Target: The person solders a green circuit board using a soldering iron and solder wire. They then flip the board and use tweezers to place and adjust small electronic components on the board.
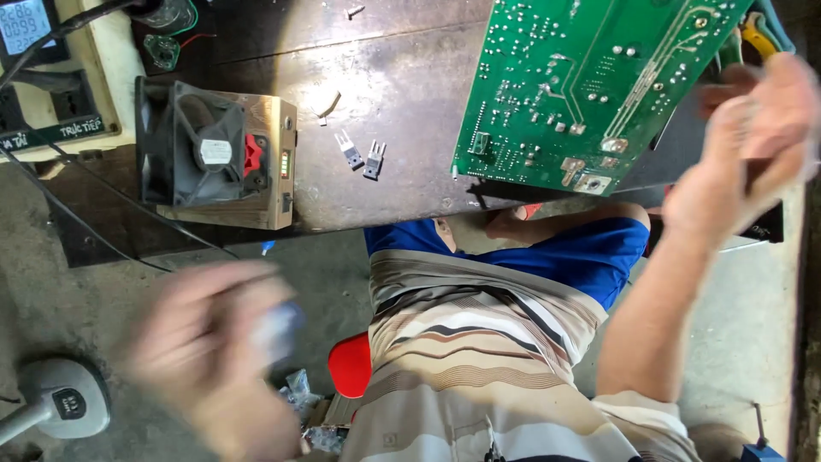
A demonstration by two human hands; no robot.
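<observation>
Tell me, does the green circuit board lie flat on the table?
No. The green circuit board is tilted, its lower edge standing on the table near the right hand.

Your right hand (pixel 753 145) up at right edge of green circuit board (pixel 590 85); board blocks passage to its left. Bare dark bench top (pixel 402 77) beyond board, open except two small metal-tabbed parts (pixel 363 156). Farther left, boxed fan (pixel 214 154) stands in way. Your left hand (pixel 214 351), blurred, low over open floor; grey pedestal (pixel 60 398) just left.
</observation>
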